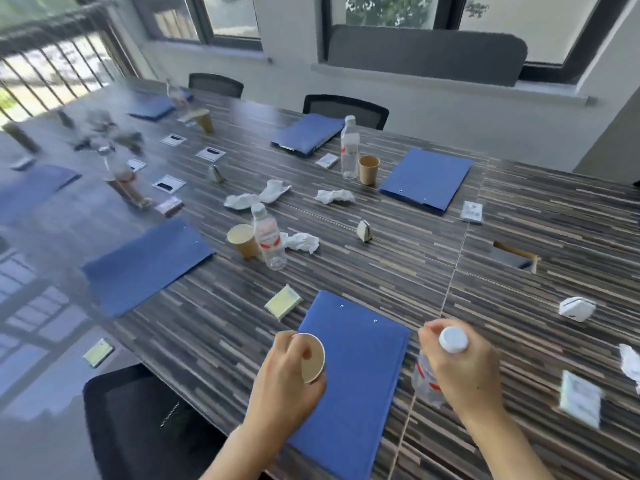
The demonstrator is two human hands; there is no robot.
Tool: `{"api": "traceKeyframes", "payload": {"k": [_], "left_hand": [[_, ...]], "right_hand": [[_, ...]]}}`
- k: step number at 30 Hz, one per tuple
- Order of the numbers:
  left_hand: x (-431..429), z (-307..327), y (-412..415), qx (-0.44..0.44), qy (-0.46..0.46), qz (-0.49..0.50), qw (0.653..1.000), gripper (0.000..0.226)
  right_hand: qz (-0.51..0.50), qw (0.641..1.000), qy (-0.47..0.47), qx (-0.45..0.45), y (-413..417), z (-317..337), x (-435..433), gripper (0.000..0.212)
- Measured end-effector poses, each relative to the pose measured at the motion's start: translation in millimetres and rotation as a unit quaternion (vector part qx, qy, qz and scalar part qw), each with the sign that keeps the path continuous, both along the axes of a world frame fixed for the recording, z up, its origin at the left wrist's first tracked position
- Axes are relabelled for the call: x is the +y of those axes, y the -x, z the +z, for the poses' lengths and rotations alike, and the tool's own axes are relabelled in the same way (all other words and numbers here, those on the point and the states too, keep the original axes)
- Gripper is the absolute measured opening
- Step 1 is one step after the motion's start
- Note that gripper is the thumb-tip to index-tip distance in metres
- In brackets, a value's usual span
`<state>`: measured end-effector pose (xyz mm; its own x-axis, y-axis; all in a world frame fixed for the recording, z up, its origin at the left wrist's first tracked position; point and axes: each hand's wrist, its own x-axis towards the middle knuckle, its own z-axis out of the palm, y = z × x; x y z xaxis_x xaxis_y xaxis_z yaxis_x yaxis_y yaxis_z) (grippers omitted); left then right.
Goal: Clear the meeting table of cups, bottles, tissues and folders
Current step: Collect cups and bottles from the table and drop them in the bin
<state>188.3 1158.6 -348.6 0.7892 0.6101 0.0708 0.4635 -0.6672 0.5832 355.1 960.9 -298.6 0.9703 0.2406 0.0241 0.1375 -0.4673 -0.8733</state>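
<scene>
My left hand [284, 379] is closed around a brown paper cup [313, 358], held tilted over a blue folder [349, 375] near the table's front edge. My right hand [464, 368] grips a clear plastic bottle [426, 375] with a white cap, just right of that folder. Further in stand another paper cup [242, 240] and bottle [270, 240] with a crumpled tissue [301, 241] beside them. More tissues [334, 196], blue folders [426, 180], a cup [368, 169] and a bottle [349, 147] lie across the striped table [398, 265].
Small white packets [472, 212], a yellow notepad [283, 301] and a white tissue holder [576, 308] sit on the table. A black chair [145, 424] stands at the near left; two more chairs [344, 109] are on the far side. A cable opening [516, 259] is at the right.
</scene>
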Motion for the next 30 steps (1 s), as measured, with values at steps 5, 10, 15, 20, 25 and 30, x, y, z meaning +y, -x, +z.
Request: {"api": "traceKeyframes", "payload": {"k": [5,10,15,20,25,30], "left_hand": [[84,12,77,-0.012,0.002,-0.006,1.0,0.033],[164,21,138,-0.011,-0.004,-0.026,1.0,0.037],[230,33,167,-0.012,0.002,-0.027,1.0,0.036],[280,35,164,-0.007,-0.002,-0.037,0.999,0.038],[316,44,136,-0.018,-0.011,-0.061,0.998,0.039],[358,55,74,-0.03,-0.029,-0.08,0.996,0.037]], "right_hand": [[-0.032,0.998,0.05,-0.031,66,1,63,0.009],[-0.055,0.995,0.071,-0.035,126,13,129,0.007],[-0.038,0.989,0.13,-0.054,162,22,189,0.013],[-0.024,0.979,0.186,-0.076,170,28,237,0.01],[-0.047,0.975,0.205,-0.079,161,32,273,0.013],[-0.064,0.977,0.191,-0.068,127,34,311,0.014]]}}
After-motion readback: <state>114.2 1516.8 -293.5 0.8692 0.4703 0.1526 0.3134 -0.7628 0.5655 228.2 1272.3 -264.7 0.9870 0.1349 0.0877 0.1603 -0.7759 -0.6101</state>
